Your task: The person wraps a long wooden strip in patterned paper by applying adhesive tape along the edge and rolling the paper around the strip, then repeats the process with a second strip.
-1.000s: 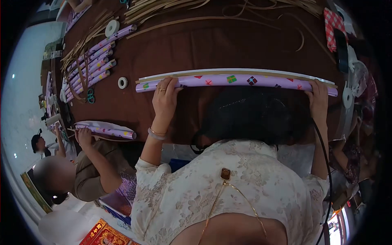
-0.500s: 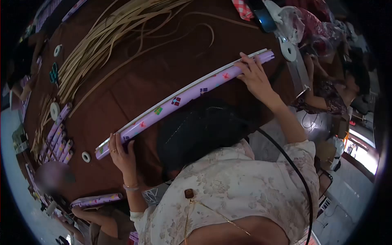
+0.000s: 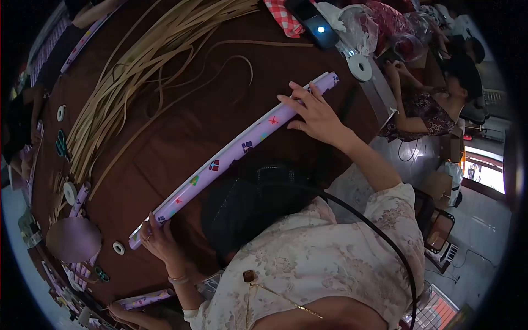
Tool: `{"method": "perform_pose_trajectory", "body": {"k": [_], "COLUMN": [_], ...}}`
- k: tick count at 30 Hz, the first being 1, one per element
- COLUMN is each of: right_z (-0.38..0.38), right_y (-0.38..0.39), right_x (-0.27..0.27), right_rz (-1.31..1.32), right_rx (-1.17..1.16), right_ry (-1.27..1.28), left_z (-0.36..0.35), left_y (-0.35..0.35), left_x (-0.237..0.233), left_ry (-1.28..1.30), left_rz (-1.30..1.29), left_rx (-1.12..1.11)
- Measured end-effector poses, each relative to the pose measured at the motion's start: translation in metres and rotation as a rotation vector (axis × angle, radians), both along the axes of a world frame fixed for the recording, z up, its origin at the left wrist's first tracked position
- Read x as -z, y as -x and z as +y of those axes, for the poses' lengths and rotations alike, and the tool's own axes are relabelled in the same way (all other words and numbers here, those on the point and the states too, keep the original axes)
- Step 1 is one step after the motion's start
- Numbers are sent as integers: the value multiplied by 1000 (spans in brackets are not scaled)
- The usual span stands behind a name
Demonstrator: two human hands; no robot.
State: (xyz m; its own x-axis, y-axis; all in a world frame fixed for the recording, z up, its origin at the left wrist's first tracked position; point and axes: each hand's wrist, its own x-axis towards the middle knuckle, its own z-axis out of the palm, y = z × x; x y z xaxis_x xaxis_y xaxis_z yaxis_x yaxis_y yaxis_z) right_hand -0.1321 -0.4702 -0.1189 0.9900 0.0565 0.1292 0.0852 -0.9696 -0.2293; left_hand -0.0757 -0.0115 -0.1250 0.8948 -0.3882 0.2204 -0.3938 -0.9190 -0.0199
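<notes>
pressing a long roll of purple gift wrap point(image 3: 231, 157) down with both hands. lies flat on the brown table point(image 3: 181, 126), close in front of the body, near side partly hidden under dark hair point(image 3: 253, 203). long axis on a slant across the view: one end low at the left, the other high at the right, pointing towards a white tape roll point(image 3: 360, 67) near the table's right edge. looks faintly bowed in the wide view. printed with small coloured gift boxes along the length, with a thin white edge along the far side.

left hand point(image 3: 155, 242) on the lower-left end, fingers bent over the top of the tube, ring on one finger, bangle at the wrist. thumb hidden, so cannot tell whether clasped round the tube or only pushing down. right hand point(image 3: 314, 113) near the upper-right end, released and flat, fingers spread across the paper and reaching past its far side, with a short stub of the roll sticking out beyond.

beyond the roll and well apart from it, a big heap of tan strips point(image 3: 137, 60) fanning over the far table. at the far edge, a red checked cloth point(image 3: 281, 14), with a dark device point(image 3: 317, 26) showing a blue light just beside it. off the left end, another tape roll point(image 3: 70, 193), a smaller tape ring point(image 3: 118, 247) and teal scissors point(image 3: 60, 146). black cable point(image 3: 379, 220) over the right shoulder. another person point(image 3: 429, 99) seated at the table's right side.
</notes>
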Motion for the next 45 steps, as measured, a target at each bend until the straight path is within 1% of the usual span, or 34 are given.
{"method": "perform_pose_trajectory", "body": {"k": [4, 6, 7, 9, 11, 12, 14, 15, 17, 19, 21, 22, 24, 25, 27, 28, 29, 31, 32, 34, 35, 36, 37, 38, 39, 40, 41, 43, 45], "right_z": [1, -2, -3, -6, -10, -13, -18, -19, -19, -20, -21, -21, -24, -24, -26, -28, -30, -33, -32, -33, -35, -33, -33, -33, -31, -31, -31, -26, -17], "right_y": [-1, -3, -5, -7, -12, -15, -20, -21, -26, -33, -38, -39, -41, -42, -44, -42, -40, -35, -33, -31, -30, -30, -30, -28, -27, -29, -29, -30, -30], "right_x": [-3, -6, -9, -9, -8, -7, -3, -2, -2, -10, -12, -6, -6, -7, -10, -14, -16, -14, -12, -2, 11, 19, 24, 29, 31, 30, 28, 28, 30], "right_rz": [37, 52, 89, 120, 91, 83, 97, 83, 80, 91, 96, 44, -21, 20, 64, 120, 173, 142, 155, 170, 50, -70, -72, -173, -275, -280, -236, -193, -224], "right_rx": [-11, -10, -37, -59, -115, -112, -177, -173, -167, -181, -191, -193, -193, -196, -244, -252, -261, -274, -254, -241, -236, -228, -235, -202, -166, -170, -138, -108, 38], "right_ry": [-62, -77, -67, -59, -92, -95, -117, -117, -43, -24, -2, 7, 15, -1, -54, -89, -117, -129, -132, -140, -110, -80, -81, -74, -68, -69, -22, 18, 14], "left_z": [-3, -8, -9, -10, 2, 2, -6, -11, -16, -20, -22, -20, -15, -12, -5, -3, 0, 2, -1, -12, -12, -11, -11, -11, -11, -12, -11, -6, -4], "left_y": [-2, -1, -3, -3, -7, -9, -8, -10, -17, -25, -33, -38, -49, -53, -57, -58, -56, -51, -47, -46, -48, -51, -54, -57, -60, -63, -68, -77, -80], "left_x": [-4, -5, -6, -4, 9, 8, 1, -3, -6, -13, -22, -23, -19, -15, -11, -18, -20, -23, -25, -34, -31, -26, -23, -24, -26, -28, -27, -24, -20], "left_ry": [-7, 67, 65, 104, 54, 7, 22, 41, 63, 81, -9, -15, 119, 109, 215, 115, 100, 160, 157, 98, 94, 72, 53, 50, 137, 226, 223, 321, 321], "left_rz": [22, 40, 37, 24, 8, -2, 9, 25, 4, -13, 52, 37, 108, 99, 164, 255, 254, 342, 343, 152, 149, 168, 186, 184, 241, 297, 293, 423, 409], "left_rx": [21, -43, -36, -15, 30, 71, 79, 87, 122, 152, 150, 153, 257, 255, 305, 349, 340, 412, 399, 503, 496, 432, 367, 362, 386, 407, 403, 364, 338]}}
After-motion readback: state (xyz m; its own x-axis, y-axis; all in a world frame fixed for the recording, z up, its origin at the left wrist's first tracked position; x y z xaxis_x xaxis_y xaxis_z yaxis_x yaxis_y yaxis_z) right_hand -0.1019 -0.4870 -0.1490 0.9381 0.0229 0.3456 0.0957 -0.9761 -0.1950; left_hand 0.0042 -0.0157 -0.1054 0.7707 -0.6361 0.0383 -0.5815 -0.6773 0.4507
